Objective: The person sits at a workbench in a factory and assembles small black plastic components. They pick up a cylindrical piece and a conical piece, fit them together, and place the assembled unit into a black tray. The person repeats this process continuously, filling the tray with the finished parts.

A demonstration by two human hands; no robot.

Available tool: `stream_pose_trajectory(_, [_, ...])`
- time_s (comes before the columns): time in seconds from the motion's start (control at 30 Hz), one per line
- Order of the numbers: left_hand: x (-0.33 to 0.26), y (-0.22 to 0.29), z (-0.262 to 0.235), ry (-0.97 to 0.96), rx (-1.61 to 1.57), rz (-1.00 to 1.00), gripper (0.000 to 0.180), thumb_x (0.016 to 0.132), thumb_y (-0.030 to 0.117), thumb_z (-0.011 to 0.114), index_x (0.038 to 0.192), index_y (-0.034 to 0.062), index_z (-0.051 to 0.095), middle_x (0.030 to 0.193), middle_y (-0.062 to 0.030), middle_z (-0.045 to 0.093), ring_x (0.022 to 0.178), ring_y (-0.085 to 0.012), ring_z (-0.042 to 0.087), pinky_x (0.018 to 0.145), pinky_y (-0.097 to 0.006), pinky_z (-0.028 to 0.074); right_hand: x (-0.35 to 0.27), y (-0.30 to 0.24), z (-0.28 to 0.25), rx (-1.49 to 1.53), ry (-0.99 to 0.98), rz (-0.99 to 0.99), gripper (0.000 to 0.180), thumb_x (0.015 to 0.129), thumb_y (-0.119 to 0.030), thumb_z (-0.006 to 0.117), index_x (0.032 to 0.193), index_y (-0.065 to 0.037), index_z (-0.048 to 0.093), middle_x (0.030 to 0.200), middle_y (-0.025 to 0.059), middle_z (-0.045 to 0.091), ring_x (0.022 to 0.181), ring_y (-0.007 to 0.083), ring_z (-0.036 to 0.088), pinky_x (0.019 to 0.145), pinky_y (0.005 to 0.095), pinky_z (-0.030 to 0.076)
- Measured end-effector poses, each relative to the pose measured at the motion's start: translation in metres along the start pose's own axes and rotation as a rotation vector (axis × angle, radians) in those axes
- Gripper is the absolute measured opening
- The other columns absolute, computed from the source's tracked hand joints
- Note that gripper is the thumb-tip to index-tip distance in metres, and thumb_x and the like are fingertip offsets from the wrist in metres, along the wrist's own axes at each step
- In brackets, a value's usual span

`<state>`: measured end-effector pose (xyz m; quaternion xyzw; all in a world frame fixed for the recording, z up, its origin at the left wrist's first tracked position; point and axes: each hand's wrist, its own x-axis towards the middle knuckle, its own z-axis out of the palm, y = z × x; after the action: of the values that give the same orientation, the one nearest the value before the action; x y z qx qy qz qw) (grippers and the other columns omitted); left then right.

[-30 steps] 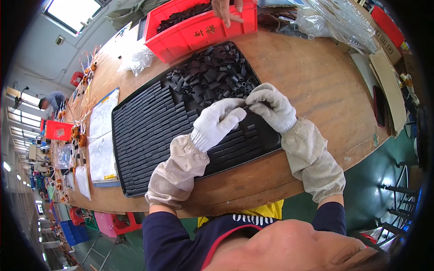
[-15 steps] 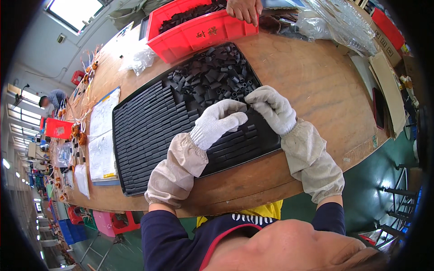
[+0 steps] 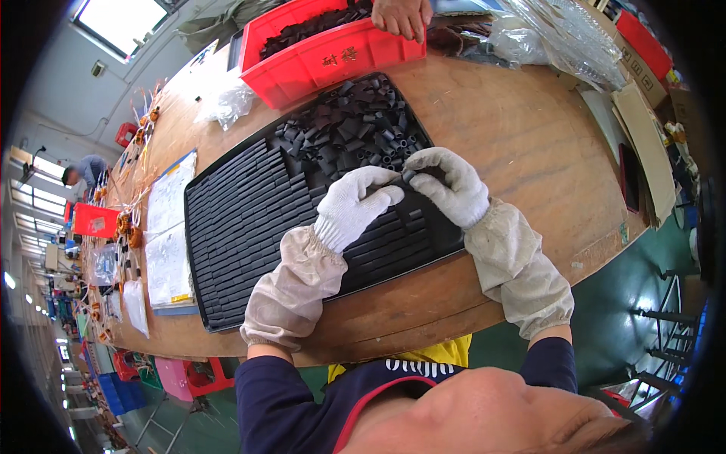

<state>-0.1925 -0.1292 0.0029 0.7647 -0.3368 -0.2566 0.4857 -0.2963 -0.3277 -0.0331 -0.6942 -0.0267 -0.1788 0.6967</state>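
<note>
In the head view one black tray (image 3: pixel 249 227) lies slantwise across the middle of the frame on one long wooden table (image 3: pixel 522 151). Its left and lower parts are filled with tight rows of small black pieces (image 3: pixel 234 219), too many and too small to count, and a loose heap of the same black pieces (image 3: pixel 355 125) sits at its upper right end. Two hands in white knit gloves with beige sleeve covers come up from the lower edge and meet just below the heap, at the centre of the frame. The left hand (image 3: pixel 352 206) lies palm down on the rows, its fingers curled and pointing up and to the right. The right hand (image 3: pixel 450 185) arches over the tray's right end, its fingertips (image 3: pixel 414 162) bent down and pinching one small black piece (image 3: pixel 409 175) against the tip of the left hand; the left hand's own hold cannot be told. At the top of the frame one red bin (image 3: pixel 333 57) of dark parts stands just beyond the tray, and one bare hand of another person (image 3: pixel 402 15) rests on its rim. Clear plastic bags (image 3: pixel 560 34) lie at the upper right.
</note>
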Motion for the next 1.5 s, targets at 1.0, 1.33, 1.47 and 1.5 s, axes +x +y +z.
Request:
stream_pose_trajectory(1.0, [0.004,-0.029,-0.070,0.488,0.895,0.368,0.022,0.081,0.028,0.081,0.099,0.0163,0.081,0.111,-0.0107,0.067,0.106,-0.0321,0.062,0.092,-0.043,0.051,-0.004,0.000,0.007,-0.882,-0.339,-0.433,0.008,0.078,-0.011,0.070,0.084,-0.008,0.066,0.077,0.0101,0.064,0.077,0.0331,0.066,0.071,0.0445,0.053])
stream_pose_trajectory(1.33, [-0.017,-0.043,-0.057,0.423,1.012,0.306,0.022,0.074,0.028,0.084,0.096,0.0240,0.081,0.129,-0.0136,0.058,0.124,-0.0372,0.051,0.100,-0.050,0.046,0.005,-0.005,0.002,-0.763,-0.246,-0.476,0.013,0.083,-0.004,0.070,0.096,-0.005,0.069,0.086,0.0149,0.069,0.081,0.0366,0.068,0.072,0.0445,0.055])
stream_pose_trajectory(1.47, [-0.016,-0.044,-0.058,0.405,1.074,0.380,0.023,0.076,0.026,0.082,0.099,0.0248,0.080,0.130,-0.0127,0.057,0.125,-0.0362,0.051,0.099,-0.049,0.046,0.001,-0.010,0.000,-0.776,-0.162,-0.517,0.015,0.082,-0.002,0.071,0.098,-0.005,0.070,0.086,0.0147,0.070,0.082,0.0363,0.069,0.073,0.0440,0.055])
stream_pose_trajectory(1.5, [-0.020,-0.043,-0.056,0.390,1.103,0.395,0.024,0.076,0.025,0.082,0.100,0.0251,0.080,0.130,-0.0125,0.057,0.126,-0.0361,0.050,0.099,-0.049,0.046,-0.006,-0.014,-0.001,-0.805,-0.132,-0.504,0.015,0.083,-0.005,0.071,0.098,-0.007,0.069,0.087,0.0134,0.069,0.084,0.0366,0.068,0.073,0.0457,0.055])
